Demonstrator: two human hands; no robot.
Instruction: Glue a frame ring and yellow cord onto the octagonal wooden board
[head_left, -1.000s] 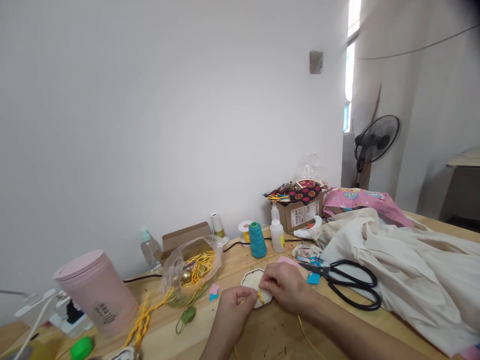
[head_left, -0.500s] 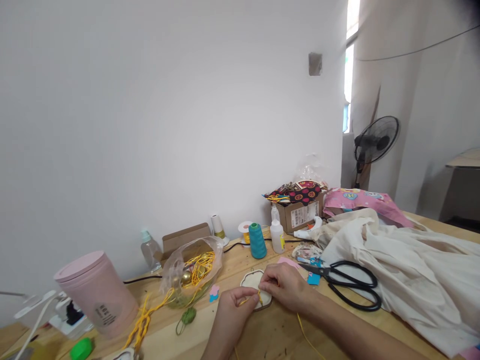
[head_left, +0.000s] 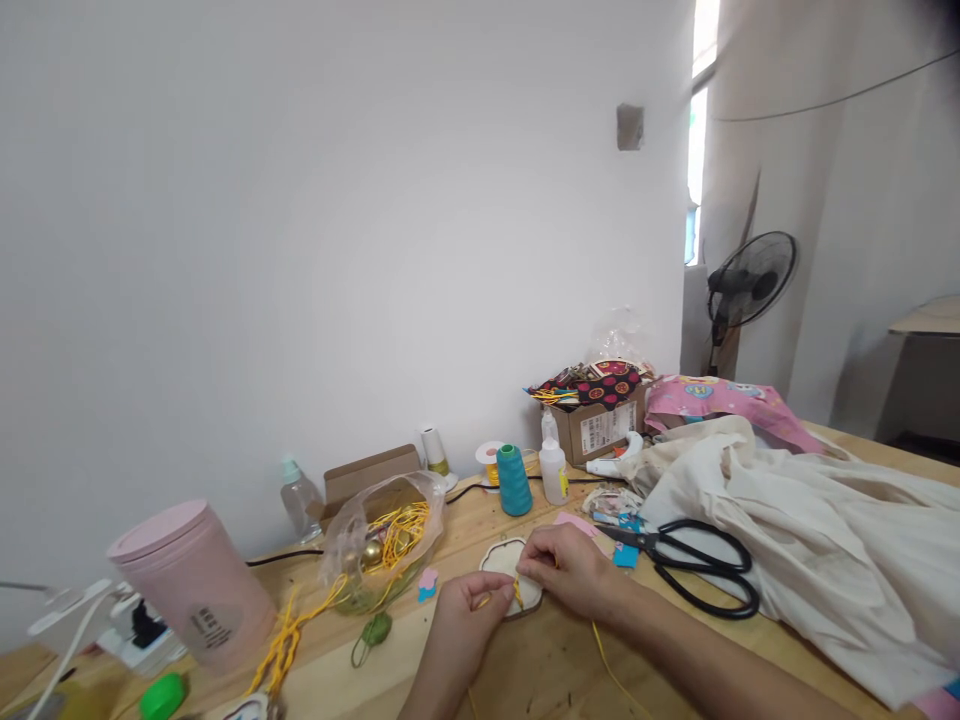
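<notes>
My left hand pinches a yellow cord between thumb and forefinger. Just right of it, my right hand closes on the same cord, the fingertips of both hands nearly meeting. Beneath them lies a small cream plaque with a scalloped dark rim, partly covered by my fingers. One length of cord hangs below my right wrist toward the front edge. Black-handled scissors rest to the right of my right hand, their blades pointing left.
Behind my hands stand a teal thread cone and a white glue bottle. To the left are a plastic bag of yellow cord, a green thread bundle and a pink canister. Cream cloth covers the right side.
Both hands stay almost in place over the plaque, with only a slight shift of the fingers on the cord. The view has tilted very slightly.
</notes>
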